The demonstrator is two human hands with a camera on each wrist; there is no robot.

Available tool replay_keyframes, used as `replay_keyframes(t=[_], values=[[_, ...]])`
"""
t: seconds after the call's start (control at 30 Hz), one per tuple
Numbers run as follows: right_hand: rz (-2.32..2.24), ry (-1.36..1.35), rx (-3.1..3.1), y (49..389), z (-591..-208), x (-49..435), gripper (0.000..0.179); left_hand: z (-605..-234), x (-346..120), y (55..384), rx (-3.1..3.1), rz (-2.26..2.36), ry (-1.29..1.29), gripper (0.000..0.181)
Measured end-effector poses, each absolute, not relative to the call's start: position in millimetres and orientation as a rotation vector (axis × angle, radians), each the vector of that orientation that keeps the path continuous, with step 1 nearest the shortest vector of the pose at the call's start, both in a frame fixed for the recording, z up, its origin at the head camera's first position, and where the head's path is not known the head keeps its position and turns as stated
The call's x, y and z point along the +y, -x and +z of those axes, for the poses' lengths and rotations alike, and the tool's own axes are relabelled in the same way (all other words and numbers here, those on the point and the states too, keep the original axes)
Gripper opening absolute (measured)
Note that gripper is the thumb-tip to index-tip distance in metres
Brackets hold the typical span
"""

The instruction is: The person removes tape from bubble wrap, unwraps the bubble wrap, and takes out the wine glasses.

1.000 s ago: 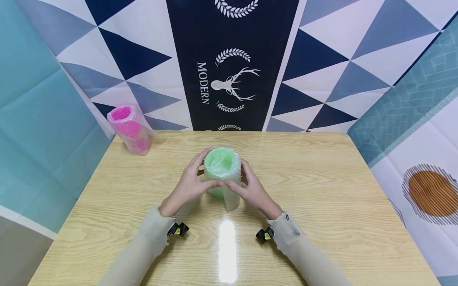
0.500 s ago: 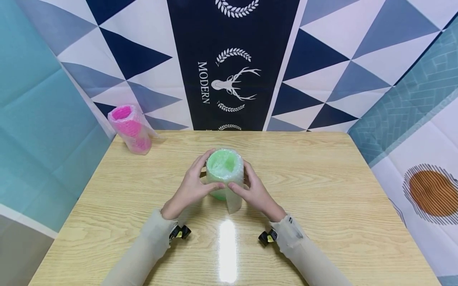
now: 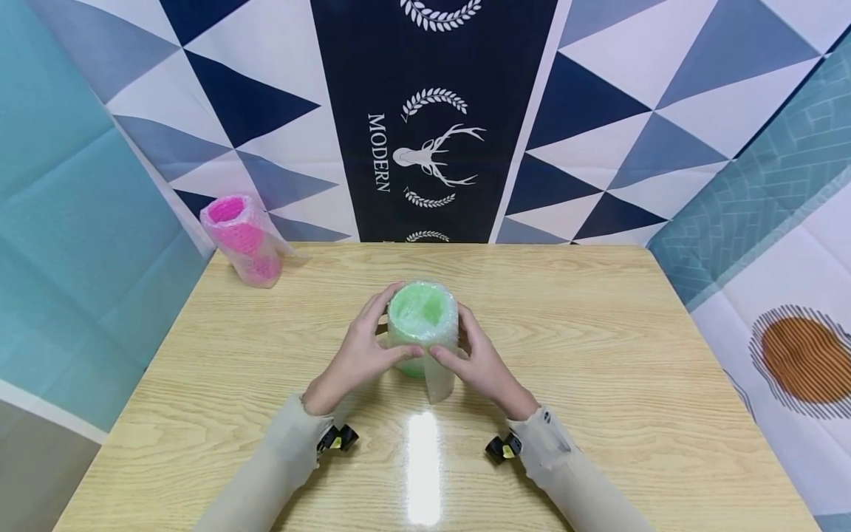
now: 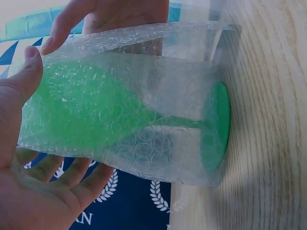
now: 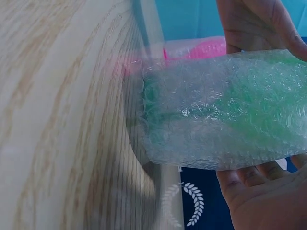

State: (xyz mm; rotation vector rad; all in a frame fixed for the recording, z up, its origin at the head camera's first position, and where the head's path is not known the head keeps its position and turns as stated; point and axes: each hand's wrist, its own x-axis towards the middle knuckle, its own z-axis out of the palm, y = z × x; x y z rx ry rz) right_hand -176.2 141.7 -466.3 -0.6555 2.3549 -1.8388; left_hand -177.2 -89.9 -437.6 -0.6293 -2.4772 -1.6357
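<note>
A green stemmed goblet (image 3: 422,313) stands upright near the middle of the table, rolled in clear bubble wrap (image 4: 158,148). Its bowl, thin stem and round foot (image 4: 221,125) show through the wrap in the left wrist view. My left hand (image 3: 364,349) grips the wrapped bowl from the left, and my right hand (image 3: 484,362) holds it from the right. Both thumbs press the near side, their tips close together, while the other fingers curl round the sides. A loose flap of wrap (image 3: 439,383) hangs down at the front right. The foot end sits right at the tabletop.
At the table's back left corner leans a pink item (image 3: 241,240), also rolled in bubble wrap, with a loose end to its right. The wooden table (image 3: 585,355) meets a patterned cloth backdrop (image 3: 425,74) behind, with more hangings on both sides.
Both hands have shifted the wrapped goblet slightly to the right and toward me, keeping the same hold. The pink item has stayed in place.
</note>
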Motion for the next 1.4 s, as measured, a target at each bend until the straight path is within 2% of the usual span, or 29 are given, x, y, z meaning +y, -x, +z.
replay_keyframes(t=[0.9, 1.4], values=[[-1.843, 0.694, 2.379, 165, -466, 157, 0.074, -436, -74, 163, -2.492, -1.626, 0.63, 0.106], [-1.839, 0.737, 2.356, 165, -464, 158, 0.075, -426, -87, 160, -2.545, -1.492, 0.716, 0.102]])
